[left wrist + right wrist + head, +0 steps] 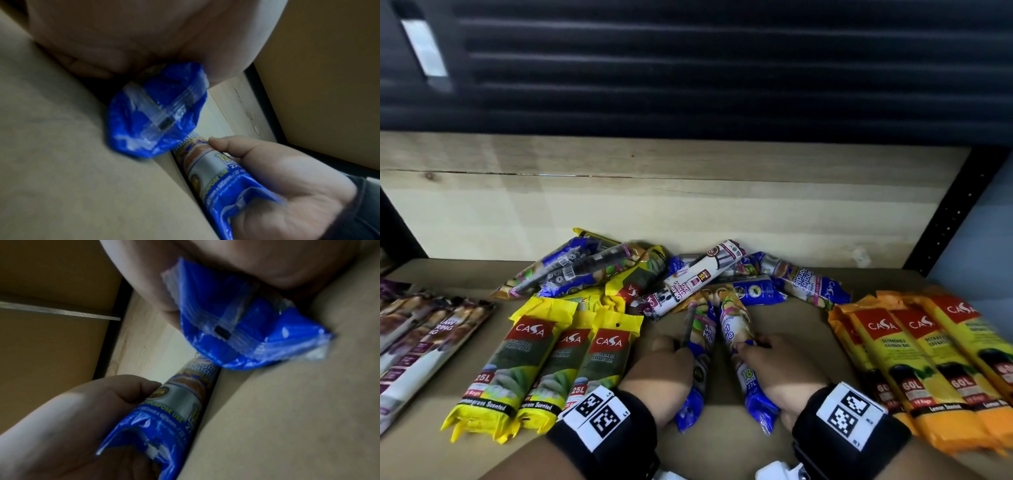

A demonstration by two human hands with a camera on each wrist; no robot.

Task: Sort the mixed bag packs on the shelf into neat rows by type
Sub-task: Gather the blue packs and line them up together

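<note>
Two blue single-handle bag packs lie side by side, lengthwise, at the front middle of the shelf (722, 452). My left hand (678, 346) grips the left blue pack (700, 356) about halfway along. My right hand (750, 346) grips the right blue pack (738, 329) the same way. In the left wrist view the crimped end of the left pack (156, 113) sticks out under my palm, and the right hand (287, 186) holds the other pack (213, 168). The right wrist view mirrors this: the right pack's end (236, 331) sits close up, with the left hand (72, 418) around its pack (180, 402).
A mixed pile of packs (654, 281) lies against the wooden back panel (619, 212). Yellow 25L packs (551, 359) form a row on the left, purple-white drawstring packs (424, 335) further left, orange-yellow 60L packs (928, 359) on the right. A black upright (955, 212) bounds the right side.
</note>
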